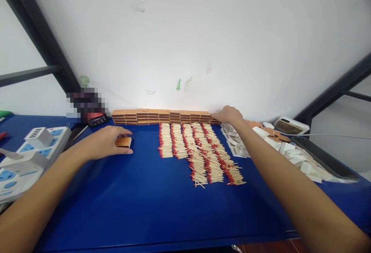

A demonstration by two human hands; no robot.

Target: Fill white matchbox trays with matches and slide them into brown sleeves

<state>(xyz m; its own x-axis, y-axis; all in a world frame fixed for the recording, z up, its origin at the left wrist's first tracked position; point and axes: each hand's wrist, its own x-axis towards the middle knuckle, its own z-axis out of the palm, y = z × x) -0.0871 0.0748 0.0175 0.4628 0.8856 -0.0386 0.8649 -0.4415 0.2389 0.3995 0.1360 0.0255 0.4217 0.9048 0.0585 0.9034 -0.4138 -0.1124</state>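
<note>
Blue table [121,202], we're box-handling: left hand [106,141] grips a matchbox [123,142], right hand [230,114] is at the box row [162,117], hold unclear, so probably go gently.

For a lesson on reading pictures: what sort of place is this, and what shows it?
Probably an indoor work desk against a wall: matchboxes stand stacked along its back, matches lie in rows, and a power strip sits at left.

The left forearm [68,164] and right forearm [271,150] are bare as far as they show, slim, smooth and tapered. The left hand [108,143] and right hand [230,114] are ungloved, their fingers slender.
</note>
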